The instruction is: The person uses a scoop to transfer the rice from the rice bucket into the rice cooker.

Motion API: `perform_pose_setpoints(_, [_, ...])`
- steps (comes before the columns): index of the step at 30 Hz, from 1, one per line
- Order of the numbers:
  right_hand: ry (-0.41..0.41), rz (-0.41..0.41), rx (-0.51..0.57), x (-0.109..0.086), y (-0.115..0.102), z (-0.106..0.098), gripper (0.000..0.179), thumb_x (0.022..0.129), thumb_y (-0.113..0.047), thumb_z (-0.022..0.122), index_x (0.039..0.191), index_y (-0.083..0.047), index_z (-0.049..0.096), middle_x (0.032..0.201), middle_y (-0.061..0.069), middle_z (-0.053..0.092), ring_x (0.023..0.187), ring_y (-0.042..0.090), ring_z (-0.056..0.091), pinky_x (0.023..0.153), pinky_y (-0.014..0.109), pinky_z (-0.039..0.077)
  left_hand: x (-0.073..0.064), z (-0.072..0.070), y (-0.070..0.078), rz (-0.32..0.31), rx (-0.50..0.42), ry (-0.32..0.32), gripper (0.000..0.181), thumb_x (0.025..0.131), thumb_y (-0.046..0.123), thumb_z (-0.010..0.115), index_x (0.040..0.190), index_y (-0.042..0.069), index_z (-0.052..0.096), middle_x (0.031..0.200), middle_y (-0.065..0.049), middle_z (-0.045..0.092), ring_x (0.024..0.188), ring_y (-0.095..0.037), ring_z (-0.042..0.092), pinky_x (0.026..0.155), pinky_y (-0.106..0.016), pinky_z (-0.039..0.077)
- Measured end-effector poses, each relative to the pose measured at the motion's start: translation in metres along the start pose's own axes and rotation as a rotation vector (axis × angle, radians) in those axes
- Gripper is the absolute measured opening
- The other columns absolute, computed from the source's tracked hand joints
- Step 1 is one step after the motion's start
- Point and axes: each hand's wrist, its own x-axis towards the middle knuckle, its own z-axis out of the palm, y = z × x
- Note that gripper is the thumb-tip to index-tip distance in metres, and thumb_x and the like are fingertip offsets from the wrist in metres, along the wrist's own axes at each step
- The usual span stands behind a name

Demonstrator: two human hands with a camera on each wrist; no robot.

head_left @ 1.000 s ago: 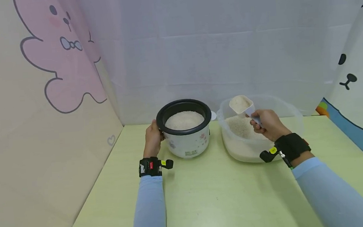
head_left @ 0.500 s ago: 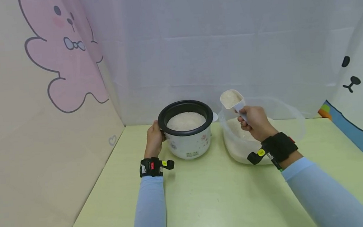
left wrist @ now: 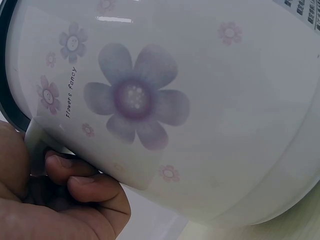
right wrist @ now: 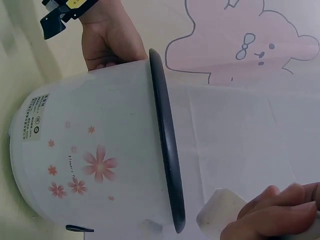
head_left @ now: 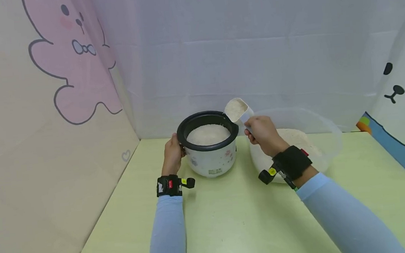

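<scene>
A white rice cooker [head_left: 211, 162] with a black rim and flower prints stands on the table, rice [head_left: 208, 135] visible inside it. My left hand [head_left: 171, 155] grips the cooker's side handle [left wrist: 39, 145], fingers curled under it in the left wrist view. With my right hand [head_left: 265, 134] I hold a white measuring scoop [head_left: 246, 113] by its handle. Rice fills the scoop, which is just above the cooker's right rim. Behind and below my right forearm sits a clear plastic tub [head_left: 329, 147] of rice, partly hidden by that hand and wrist.
The pale green table [head_left: 225, 225] runs up to a whitish curtain [head_left: 218, 60] at the back. Printed cartoon sheets hang at the left [head_left: 74, 65] and the right. Each wrist wears a black strap with a small camera.
My right hand has carried the rice-filled scoop leftward from over the tub to the cooker's right rim. The left hand keeps its hold on the cooker handle.
</scene>
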Motion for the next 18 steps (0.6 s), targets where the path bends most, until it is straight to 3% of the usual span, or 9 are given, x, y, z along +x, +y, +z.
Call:
perform_pose_setpoints(6, [0.015, -0.059, -0.086, 0.005, 0.000, 0.016, 0.027, 0.107, -0.012, 0.039, 0.107, 0.011, 0.053, 0.073, 0.006, 0.048, 0.055, 0.011, 0.036, 0.054, 0.027, 0.031, -0.002, -0.002, 0.000, 0.001, 0.004, 0.004, 0.046, 0.112, 0.038, 0.038, 0.075, 0.014, 0.047, 0.064, 0.002, 0.038, 0.054, -0.013, 0.038, 0.055, -0.026, 0.034])
perform_pose_setpoints(11, [0.058, -0.095, -0.205, 0.010, 0.000, 0.020, 0.028, 0.106, -0.015, 0.041, 0.085, 0.001, 0.052, 0.072, 0.005, 0.052, 0.053, 0.013, 0.037, 0.054, 0.029, 0.033, -0.003, -0.002, -0.001, -0.009, -0.001, 0.008, 0.047, 0.112, 0.037, 0.038, 0.073, 0.013, 0.046, 0.064, 0.001, 0.038, 0.054, -0.013, 0.037, 0.054, -0.027, 0.034])
perform_pose_setpoints(18, [0.108, -0.154, -0.320, 0.014, 0.001, 0.021, 0.027, 0.103, -0.014, 0.039, 0.079, -0.006, 0.047, 0.074, 0.007, 0.051, 0.056, 0.017, 0.035, 0.057, 0.033, 0.033, -0.001, -0.001, -0.001, 0.006, 0.002, -0.003, 0.047, 0.111, 0.041, 0.039, 0.074, 0.013, 0.048, 0.065, 0.001, 0.039, 0.055, -0.014, 0.038, 0.055, -0.027, 0.033])
